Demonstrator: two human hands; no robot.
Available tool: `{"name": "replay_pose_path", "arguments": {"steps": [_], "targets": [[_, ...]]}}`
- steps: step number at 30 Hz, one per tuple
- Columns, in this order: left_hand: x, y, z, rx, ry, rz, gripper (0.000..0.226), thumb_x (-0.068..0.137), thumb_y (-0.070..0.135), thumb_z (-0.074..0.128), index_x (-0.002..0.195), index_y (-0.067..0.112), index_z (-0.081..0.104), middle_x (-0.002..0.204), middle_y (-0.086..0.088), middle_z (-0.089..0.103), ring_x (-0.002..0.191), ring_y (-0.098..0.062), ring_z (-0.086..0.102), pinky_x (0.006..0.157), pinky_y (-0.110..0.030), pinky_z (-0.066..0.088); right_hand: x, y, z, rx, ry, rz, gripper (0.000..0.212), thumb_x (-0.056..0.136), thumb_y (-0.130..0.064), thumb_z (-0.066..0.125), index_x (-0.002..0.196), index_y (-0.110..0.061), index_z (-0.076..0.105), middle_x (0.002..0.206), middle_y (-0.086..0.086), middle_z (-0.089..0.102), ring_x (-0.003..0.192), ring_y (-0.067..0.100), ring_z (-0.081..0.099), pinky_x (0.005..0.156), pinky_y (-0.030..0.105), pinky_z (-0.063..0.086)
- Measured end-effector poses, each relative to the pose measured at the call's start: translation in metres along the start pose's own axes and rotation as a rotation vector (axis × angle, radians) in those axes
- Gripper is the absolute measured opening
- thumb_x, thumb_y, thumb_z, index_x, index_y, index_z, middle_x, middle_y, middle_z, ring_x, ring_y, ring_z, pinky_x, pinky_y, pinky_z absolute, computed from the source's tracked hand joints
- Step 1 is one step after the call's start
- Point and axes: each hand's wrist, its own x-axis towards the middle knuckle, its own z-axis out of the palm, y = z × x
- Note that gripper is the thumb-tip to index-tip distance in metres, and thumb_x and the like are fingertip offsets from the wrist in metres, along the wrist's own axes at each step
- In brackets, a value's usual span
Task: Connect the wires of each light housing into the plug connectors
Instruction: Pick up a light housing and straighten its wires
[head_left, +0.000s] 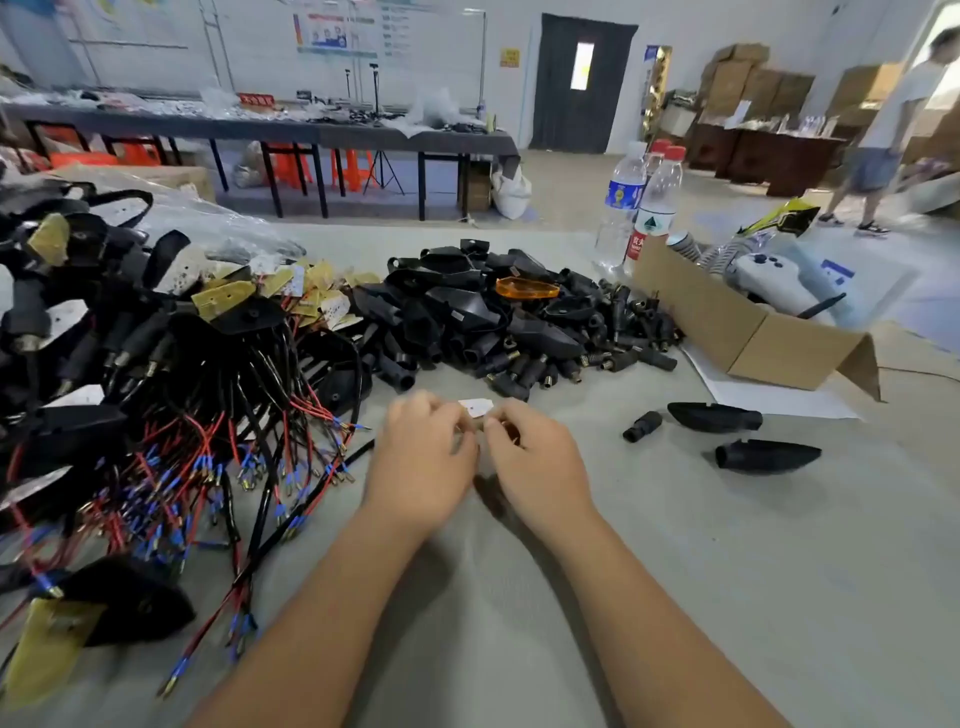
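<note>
My left hand (421, 457) and my right hand (535, 462) meet at the table's middle, fingers curled, pinching a small white board piece (477, 407) between them; a black wire (358, 453) trails left from under my left hand. What the fingers hold beneath is mostly hidden. A big heap of wired light housings (156, 395) with red, black and blue-tipped leads fills the left. Behind my hands lies a pile of black housings and plug connectors (509, 322). One loose connector (642, 426) and two loose black housings (715, 415) (768, 455) rest at the right.
An open cardboard box (748, 332) with a white device stands at the right, on white paper. Three plastic bottles (639, 208) stand behind it. An orange lens (527, 287) lies on the black pile. A person stands at the far right of the room.
</note>
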Motion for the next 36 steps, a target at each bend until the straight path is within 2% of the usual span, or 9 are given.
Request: {"name": "replay_pose_path", "arguments": {"steps": [4,7,14,17,21,25,29,33,36], "targets": [[0.007,-0.009,0.001,0.163,0.1,-0.028,0.035,0.086,0.023,0.056,0.12,0.022,0.057,0.132,-0.003,0.05,0.126,-0.025,0.034,0.104,-0.039,0.031,0.0,0.008,-0.003,-0.009,0.016,0.05,0.019,0.091,-0.025,0.049,0.076,-0.017,0.057,0.071,-0.003,0.06,0.073,0.018,0.055,0.064,0.037,0.044],[0.006,-0.011,-0.001,0.169,0.023,-0.102,0.039,0.086,0.015,0.052,0.124,0.023,0.056,0.122,-0.003,0.06,0.116,-0.028,0.047,0.097,-0.04,0.037,0.006,-0.001,0.005,-0.343,-0.026,-0.006,0.015,0.092,-0.028,0.044,0.082,-0.017,0.046,0.072,-0.006,0.05,0.071,0.022,0.047,0.054,0.036,0.029],[-0.005,-0.009,-0.006,-0.242,0.138,-0.156,0.027,0.087,0.004,0.058,0.104,0.024,0.062,0.088,0.009,0.067,0.093,-0.018,0.063,0.087,-0.038,0.05,0.009,-0.005,0.013,-0.479,0.01,-0.037,0.023,0.097,-0.036,0.039,0.085,-0.018,0.047,0.076,-0.004,0.052,0.072,0.024,0.047,0.056,0.035,0.025],[-0.006,-0.002,-0.011,-0.48,0.261,-0.098,0.031,0.087,0.002,0.062,0.102,0.029,0.057,0.085,0.016,0.063,0.094,-0.011,0.06,0.09,-0.035,0.048,0.003,-0.004,0.005,-0.122,-0.073,-0.032,0.042,0.098,-0.044,0.045,0.072,-0.013,0.057,0.062,-0.004,0.055,0.066,0.02,0.053,0.056,0.035,0.036],[-0.011,0.009,-0.016,-0.578,0.302,0.012,0.034,0.087,0.012,0.068,0.103,0.039,0.055,0.089,0.021,0.07,0.106,-0.015,0.059,0.094,-0.037,0.045,-0.001,-0.017,0.005,0.71,-0.106,0.076,0.014,0.097,-0.031,0.059,0.085,-0.024,0.063,0.055,-0.006,0.051,0.051,0.009,0.047,0.047,0.023,0.038],[-0.012,0.01,-0.012,-0.49,0.217,0.061,0.033,0.09,0.014,0.065,0.109,0.038,0.054,0.101,0.021,0.069,0.104,-0.01,0.057,0.091,-0.026,0.043,0.003,-0.018,0.007,0.819,-0.031,0.133,0.014,0.099,-0.021,0.057,0.091,-0.019,0.068,0.06,-0.005,0.054,0.05,0.008,0.046,0.047,0.017,0.039],[-0.008,0.001,-0.01,-0.097,0.139,0.053,0.018,0.095,0.024,0.057,0.107,0.02,0.069,0.116,0.004,0.063,0.114,-0.021,0.05,0.098,-0.037,0.038,0.011,-0.01,-0.007,1.061,0.076,0.265,0.018,0.101,-0.024,0.053,0.096,-0.017,0.069,0.073,-0.001,0.055,0.054,0.009,0.049,0.051,0.018,0.041],[-0.01,0.0,-0.017,0.026,0.094,0.028,0.029,0.095,0.044,0.053,0.085,0.023,0.07,0.076,0.006,0.065,0.091,-0.025,0.058,0.086,-0.043,0.044,0.019,-0.002,-0.022,1.281,0.224,0.286,0.021,0.102,-0.027,0.05,0.098,-0.015,0.067,0.063,-0.001,0.055,0.055,0.01,0.052,0.054,0.02,0.043],[-0.01,-0.001,-0.018,0.054,0.093,0.017,0.029,0.096,0.045,0.051,0.081,0.024,0.067,0.061,0.007,0.054,0.083,-0.026,0.054,0.08,-0.04,0.041,0.018,-0.001,-0.02,1.226,0.174,0.3,0.017,0.099,-0.027,0.055,0.099,-0.015,0.067,0.066,0.0,0.057,0.055,0.01,0.053,0.054,0.02,0.044]]}}
